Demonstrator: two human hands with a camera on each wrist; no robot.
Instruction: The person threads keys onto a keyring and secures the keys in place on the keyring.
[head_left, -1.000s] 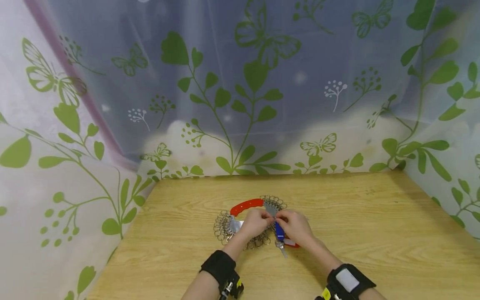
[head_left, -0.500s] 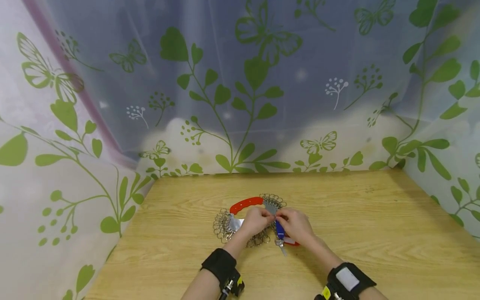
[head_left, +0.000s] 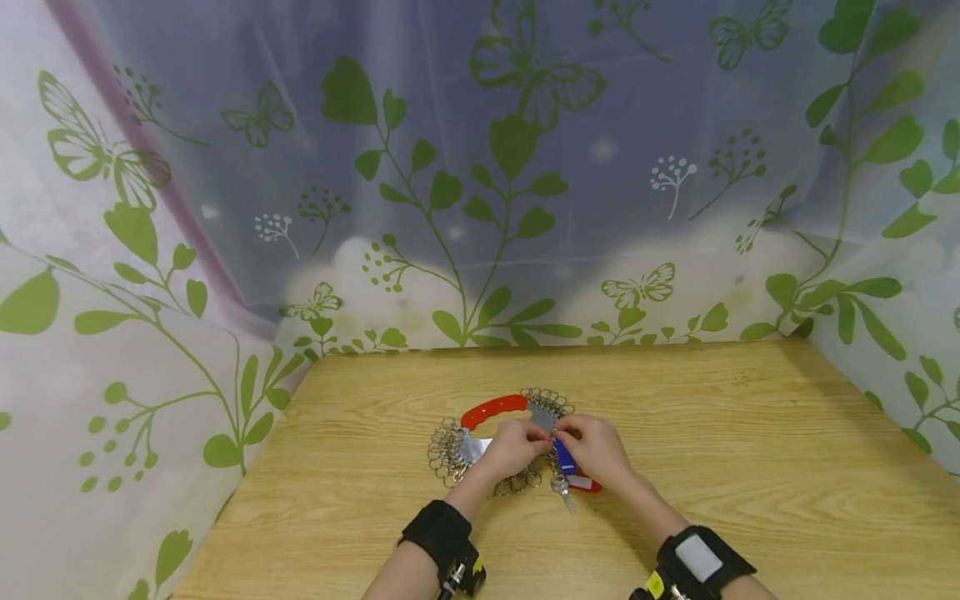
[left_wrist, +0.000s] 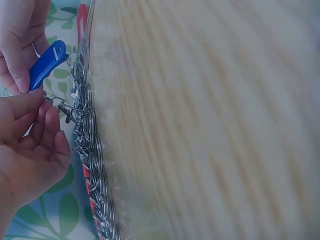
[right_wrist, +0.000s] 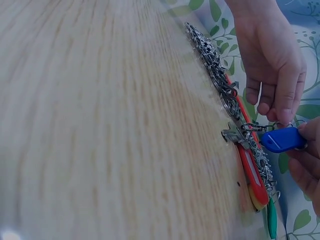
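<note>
In the head view my right hand [head_left: 598, 452] pinches the upper end of a blue key tag [head_left: 565, 457]. A silver key [head_left: 562, 492] hangs below the tag. My left hand [head_left: 515, 447] meets it from the other side, fingertips almost touching the right hand's. Seen from the left wrist, the left thumb and forefinger pinch a thin metal ring [left_wrist: 46, 98] linked to a clasp [left_wrist: 70, 113]. Behind the hands lies a key holder with a red handle [head_left: 493, 409] and metal plates fringed with many rings [head_left: 444, 454]. The left hand covers part of it.
A red key tag [head_left: 583, 483] with a white label lies under the right hand. The right wrist view also shows a green tag [right_wrist: 272, 220] beside it. All lie on a wood-grain table [head_left: 360, 517], backed by a leaf-patterned curtain [head_left: 480, 208].
The blue tag has tilted and swung slightly right at its lower end. Both hands stay nearly in place, with small shifts of the fingertips.
</note>
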